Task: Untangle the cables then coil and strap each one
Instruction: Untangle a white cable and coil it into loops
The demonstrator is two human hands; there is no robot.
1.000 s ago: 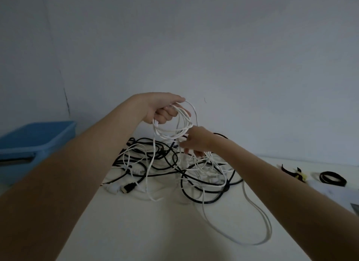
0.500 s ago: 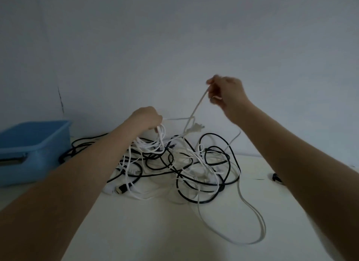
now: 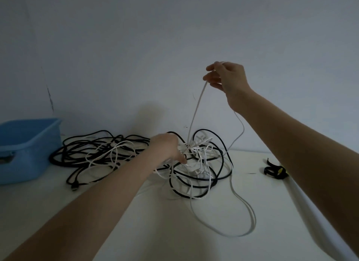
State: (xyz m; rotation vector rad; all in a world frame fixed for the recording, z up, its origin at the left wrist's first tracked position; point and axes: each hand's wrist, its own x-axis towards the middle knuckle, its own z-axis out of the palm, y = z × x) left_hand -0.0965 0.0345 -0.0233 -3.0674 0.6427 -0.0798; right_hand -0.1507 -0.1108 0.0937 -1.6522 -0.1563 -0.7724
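Note:
A tangle of black and white cables [image 3: 108, 153] lies on the white table [image 3: 174, 231] against the wall. My right hand [image 3: 227, 78] is raised high above the pile and pinches a white cable [image 3: 196, 113] that runs taut down into the knot; another stretch of it hangs behind my wrist and loops across the table at the front right. My left hand [image 3: 169, 149] is down on the middle of the pile, fingers curled among white strands there; what it grips is partly hidden.
A blue plastic bin [image 3: 25, 148] stands at the left edge of the table. Black straps with a yellow bit [image 3: 274, 170] lie at the right beside my forearm. The wall closes off the back.
My right hand rose from the pile, pulling a white cable up taut. My left hand dropped from holding raised white loops down onto the tangle.

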